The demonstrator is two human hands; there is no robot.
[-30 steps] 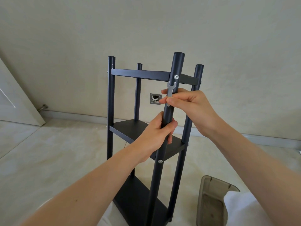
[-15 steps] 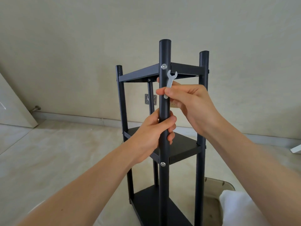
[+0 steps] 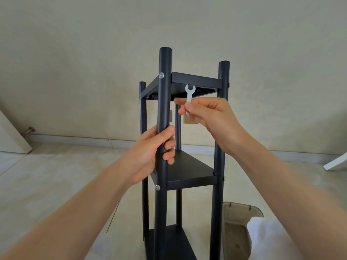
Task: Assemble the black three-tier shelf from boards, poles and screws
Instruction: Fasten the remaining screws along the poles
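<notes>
The black three-tier shelf (image 3: pixel 195 81) stands upright on the floor in front of me, with all three boards fixed between its black poles. My left hand (image 3: pixel 152 152) grips the nearest pole (image 3: pixel 164 102) between the top and middle boards. A silver screw (image 3: pixel 161 75) shows on that pole at the top board, another screw (image 3: pixel 157 188) at the middle board. My right hand (image 3: pixel 208 114) pinches a small flat silver wrench (image 3: pixel 189 96), held upright just right of the pole and below the top board's edge.
A translucent grey plastic bin (image 3: pixel 242 218) sits on the floor at the lower right, with white cloth (image 3: pixel 266 239) beside it. The beige wall carries an outlet (image 3: pixel 190 121) behind the shelf. A white door (image 3: pixel 11 136) stands at the far left.
The shelf has turned, so the near pole's screws face left of centre. My right hand has drawn the wrench away from the pole to the right. My left hand keeps its grip.
</notes>
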